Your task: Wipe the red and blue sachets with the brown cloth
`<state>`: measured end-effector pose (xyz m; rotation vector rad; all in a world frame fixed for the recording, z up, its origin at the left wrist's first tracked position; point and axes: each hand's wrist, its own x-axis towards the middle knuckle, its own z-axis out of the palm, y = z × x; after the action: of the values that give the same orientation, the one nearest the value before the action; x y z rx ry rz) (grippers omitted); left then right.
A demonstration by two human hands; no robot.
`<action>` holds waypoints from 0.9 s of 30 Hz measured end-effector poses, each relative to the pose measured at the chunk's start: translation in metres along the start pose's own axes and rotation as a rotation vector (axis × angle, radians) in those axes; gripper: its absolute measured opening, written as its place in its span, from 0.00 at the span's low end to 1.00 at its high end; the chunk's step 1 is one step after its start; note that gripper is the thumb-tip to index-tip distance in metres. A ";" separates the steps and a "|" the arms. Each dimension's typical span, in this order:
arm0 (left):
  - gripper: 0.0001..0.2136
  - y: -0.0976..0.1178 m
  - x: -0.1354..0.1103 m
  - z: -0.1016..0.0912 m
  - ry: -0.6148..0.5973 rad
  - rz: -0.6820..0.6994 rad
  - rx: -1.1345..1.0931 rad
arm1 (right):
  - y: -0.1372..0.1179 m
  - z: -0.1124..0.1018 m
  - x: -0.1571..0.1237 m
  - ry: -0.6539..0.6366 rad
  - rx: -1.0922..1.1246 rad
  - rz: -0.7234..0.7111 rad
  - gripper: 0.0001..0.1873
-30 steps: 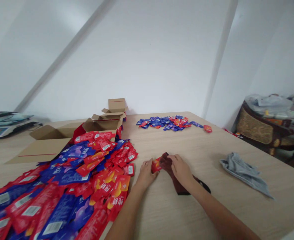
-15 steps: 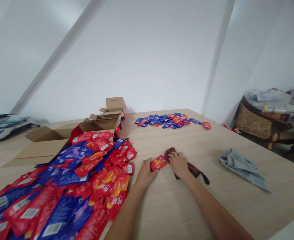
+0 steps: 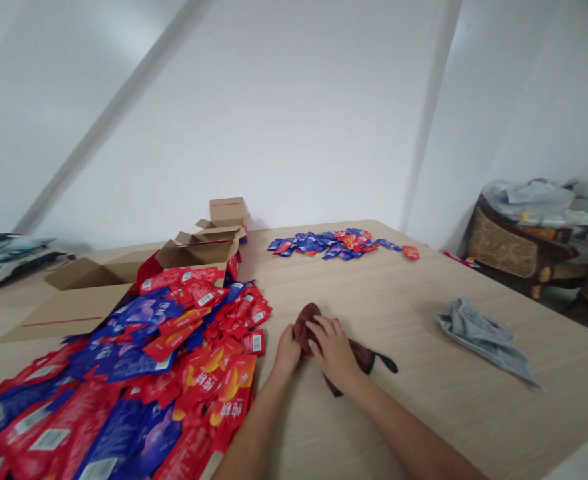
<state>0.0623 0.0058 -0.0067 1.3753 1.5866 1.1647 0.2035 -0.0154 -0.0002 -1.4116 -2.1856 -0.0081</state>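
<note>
A dark brown cloth (image 3: 362, 355) with a black loop lies bunched on the table in front of me. My right hand (image 3: 335, 352) is spread over the cloth, gripping and pressing it down. Against the cloth's left end, my left hand (image 3: 287, 348) has its fingers curled at the spot where it held a small red packet; the cloth now covers that packet. Left of my hands spreads a big heap of red and blue packets (image 3: 209, 363) with fruit pictures and barcodes.
Open cardboard boxes (image 3: 81, 303) stand behind the heap. A smaller pile of packets (image 3: 324, 243) lies at the table's far side, with a red packet (image 3: 411, 253) apart from it. A grey cloth (image 3: 487, 340) is at right, an armchair (image 3: 504, 237) beyond.
My right hand has moved left with the brown cloth, which now covers the red packet at my left hand. The left hand has stayed nearly in place.
</note>
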 end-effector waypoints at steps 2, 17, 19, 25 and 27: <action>0.05 -0.001 -0.001 0.000 0.009 0.034 0.029 | -0.009 0.007 -0.001 -0.108 -0.069 -0.042 0.25; 0.04 -0.010 -0.003 -0.008 -0.032 0.050 0.057 | -0.002 0.004 0.001 -0.192 -0.155 -0.037 0.26; 0.04 -0.013 -0.002 -0.008 -0.043 -0.035 0.010 | 0.007 0.004 0.008 -0.240 -0.223 0.059 0.25; 0.07 0.000 0.013 -0.035 0.133 -0.026 -0.246 | 0.037 -0.001 0.017 -0.219 -0.270 0.110 0.25; 0.09 0.013 0.017 -0.060 0.275 0.043 -0.396 | 0.037 -0.001 0.013 -0.204 -0.253 0.101 0.26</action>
<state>0.0085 0.0129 0.0262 1.0276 1.4094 1.6480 0.2312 0.0123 -0.0040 -1.7286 -2.3400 -0.1121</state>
